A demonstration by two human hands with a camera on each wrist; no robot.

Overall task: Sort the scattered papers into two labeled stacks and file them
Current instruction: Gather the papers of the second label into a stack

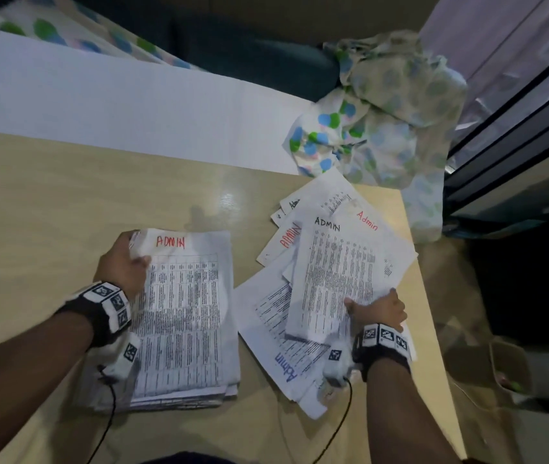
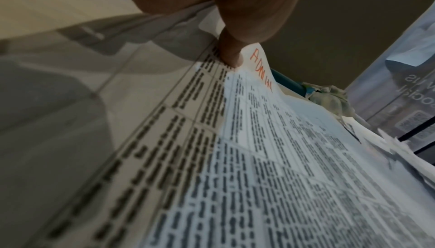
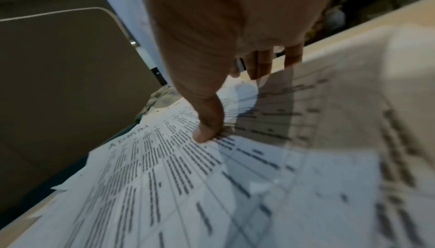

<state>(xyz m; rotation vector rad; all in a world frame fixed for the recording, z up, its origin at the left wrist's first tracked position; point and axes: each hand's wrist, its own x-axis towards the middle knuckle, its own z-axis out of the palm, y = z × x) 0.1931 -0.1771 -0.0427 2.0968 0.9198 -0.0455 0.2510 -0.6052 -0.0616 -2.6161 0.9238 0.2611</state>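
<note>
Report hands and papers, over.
Left hand grips the neat red-ADMIN stack. Right hand pinches the black-ADMIN printed sheet atop the scattered pile. Nothing blocking.

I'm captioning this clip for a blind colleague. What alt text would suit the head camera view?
Two hands sort printed sheets on a tan table: the left hand grips the top corner of a neat stack headed ADMIN in red, while the right hand pinches a sheet headed ADMIN in black from a loose pile. A dotted cloth lies behind.
</note>
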